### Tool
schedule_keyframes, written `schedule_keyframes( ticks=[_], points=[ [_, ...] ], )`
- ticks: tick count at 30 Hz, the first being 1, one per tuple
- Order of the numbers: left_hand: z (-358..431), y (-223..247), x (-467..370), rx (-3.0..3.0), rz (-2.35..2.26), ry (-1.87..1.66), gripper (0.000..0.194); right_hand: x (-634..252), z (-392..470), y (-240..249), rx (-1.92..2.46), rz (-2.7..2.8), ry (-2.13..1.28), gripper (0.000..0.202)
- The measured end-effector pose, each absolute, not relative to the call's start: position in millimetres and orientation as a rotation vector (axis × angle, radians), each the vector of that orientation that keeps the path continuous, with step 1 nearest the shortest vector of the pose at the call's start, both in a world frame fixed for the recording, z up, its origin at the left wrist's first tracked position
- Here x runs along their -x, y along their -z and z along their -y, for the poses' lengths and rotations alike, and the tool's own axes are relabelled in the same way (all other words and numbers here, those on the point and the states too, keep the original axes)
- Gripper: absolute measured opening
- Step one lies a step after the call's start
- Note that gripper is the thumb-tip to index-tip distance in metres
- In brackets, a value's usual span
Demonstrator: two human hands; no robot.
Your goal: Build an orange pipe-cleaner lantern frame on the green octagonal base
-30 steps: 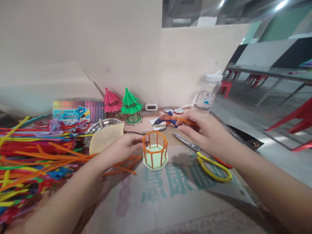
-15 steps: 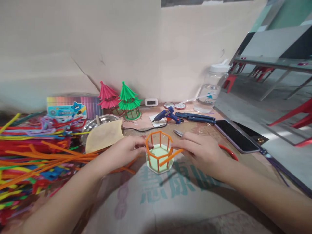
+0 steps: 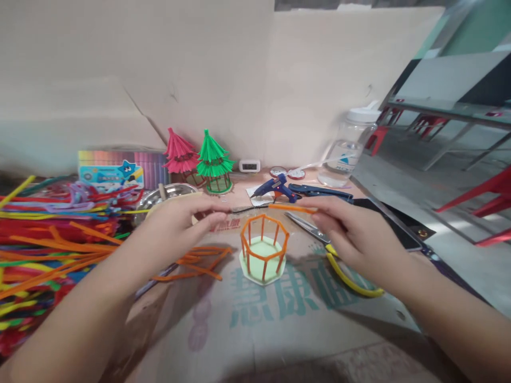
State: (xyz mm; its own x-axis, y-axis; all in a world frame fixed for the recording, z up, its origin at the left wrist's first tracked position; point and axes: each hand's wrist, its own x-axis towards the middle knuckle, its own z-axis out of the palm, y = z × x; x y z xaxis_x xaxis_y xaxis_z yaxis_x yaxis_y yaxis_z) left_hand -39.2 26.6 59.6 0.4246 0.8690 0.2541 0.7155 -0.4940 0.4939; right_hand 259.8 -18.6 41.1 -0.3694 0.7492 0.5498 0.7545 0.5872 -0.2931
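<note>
An orange pipe-cleaner frame (image 3: 264,257), ring-topped with upright posts, stands on a pale green octagonal base (image 3: 252,275) in front of me. My right hand (image 3: 351,223), beyond it on the right, pinches a short orange pipe cleaner (image 3: 293,208) that points left above the frame. To the left, my left hand (image 3: 191,221) hovers with thumb and forefinger slightly apart and nothing visible between them. Scissors (image 3: 343,279) with yellow handles lie under my right hand. Several orange pipe-cleaner pieces (image 3: 203,260) rest on the cardboard below my left hand.
Colourful pipe cleaners (image 3: 59,239) pile up at left, near a metal bowl (image 3: 175,190). Behind are a pink-roofed model (image 3: 179,154), a green-roofed model (image 3: 215,159) and a clock (image 3: 249,166). A glue gun (image 3: 275,186), pliers (image 3: 319,190), phone (image 3: 393,226) and bottle (image 3: 347,149) sit to the right.
My left hand has let go of the frame and drawn back up and left. My right hand has lifted the orange pipe cleaner away from the frame, uncovering the scissors.
</note>
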Motion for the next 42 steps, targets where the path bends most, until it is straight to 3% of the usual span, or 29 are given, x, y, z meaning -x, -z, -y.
schedule_keyframes(
  ticks=[3,6,10,17,25,32,39,42],
  points=[
    [-14,-67,27,-2.396,-1.311,-0.855,0.034,-244,18,-45,1.152,2.214,0.020,0.021],
    [-6,-65,13,-2.407,-1.188,-0.926,0.026,-230,15,-50,1.122,2.244,-0.030,0.018],
    [-6,-60,8,-2.440,-1.132,-0.874,0.027,-229,12,-48,1.072,2.292,-0.051,0.020],
    [-10,-59,16,-2.479,-1.195,-0.758,0.026,-250,5,-37,0.935,2.407,0.251,0.026],
    [-7,-57,11,-2.434,-1.170,-0.842,0.019,-242,8,-38,0.980,2.395,0.174,0.023],
    [-8,-57,12,-2.578,-1.141,-0.782,0.020,-244,8,-35,0.863,2.425,0.349,0.033],
    [-20,-53,20,-2.630,-1.192,-0.730,0.024,-249,-1,-37,1.003,2.364,0.304,0.024],
    [-28,-49,30,-2.538,-1.299,-0.546,0.028,-253,-6,-38,1.258,2.220,0.082,0.016]
  ],
)
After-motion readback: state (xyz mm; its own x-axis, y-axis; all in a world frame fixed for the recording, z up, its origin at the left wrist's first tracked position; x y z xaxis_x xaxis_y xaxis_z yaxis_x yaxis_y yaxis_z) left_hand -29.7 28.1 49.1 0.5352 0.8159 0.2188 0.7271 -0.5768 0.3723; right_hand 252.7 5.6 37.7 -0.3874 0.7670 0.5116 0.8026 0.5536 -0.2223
